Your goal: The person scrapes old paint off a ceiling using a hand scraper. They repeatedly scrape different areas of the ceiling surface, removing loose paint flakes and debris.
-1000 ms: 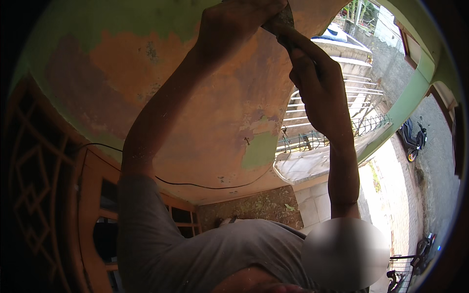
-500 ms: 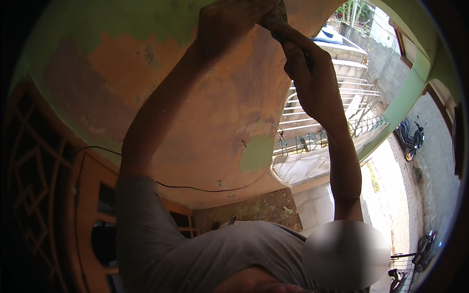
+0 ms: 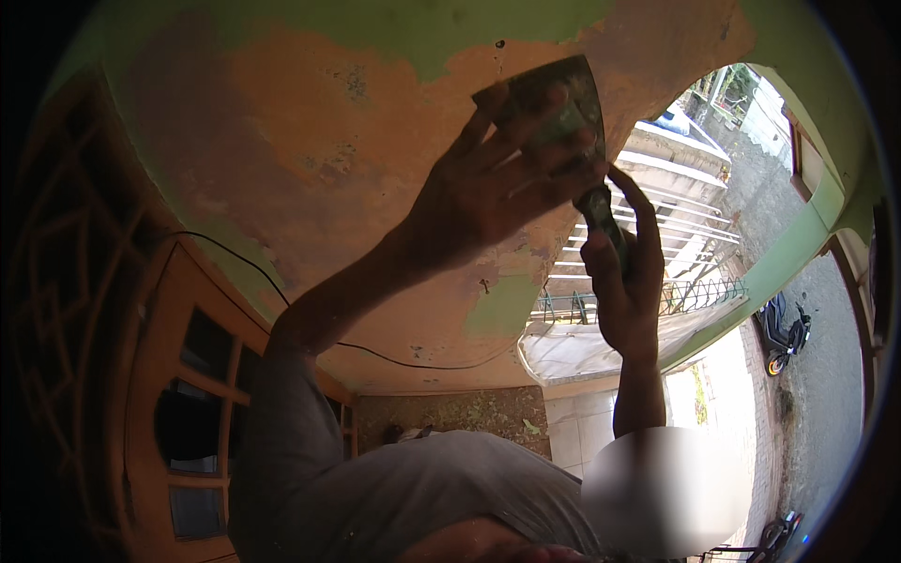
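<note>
Overhead ceiling (image 3: pixel 282 141) fills most of the view, orange plaster with green paint left in patches, one thin black cable (image 3: pixel 282 291) crossing it at lower left. Far left: wooden door or window frame (image 3: pixel 188 394) with dark glass panes, mostly lost in shadow, lattice part hard to make out. Centre bottom: grey-shirted torso (image 3: pixel 394 497), a face blurred beside it. Two arms go up to the ceiling; whose they are the fisheye view does not make plain, sides read by picture position. Left hand (image 3: pixel 488 178) raised, fingers spread and pressed flat over the wide blade of one scraper (image 3: pixel 563 103), pushing it against the ceiling near the green-orange edge; not wrapped around it, just pressing. Right hand (image 3: pixel 624 272) just below and right, fingers curled closed around the scraper's dark handle; handle mostly hidden in the fist. Blade edge partly covered by the fingers, its contact with the plaster can't be seen exactly. One scraper, two hands, both on it. Right of the arms: open side of the porch, pale stairs with a railing (image 3: pixel 676 216), a green beam (image 3: pixel 788 253) curving down, sunlit ground. Two parked motorbikes, one (image 3: pixel 781 333) at right, another (image 3: pixel 774 540) cut off at the bottom rim.
</note>
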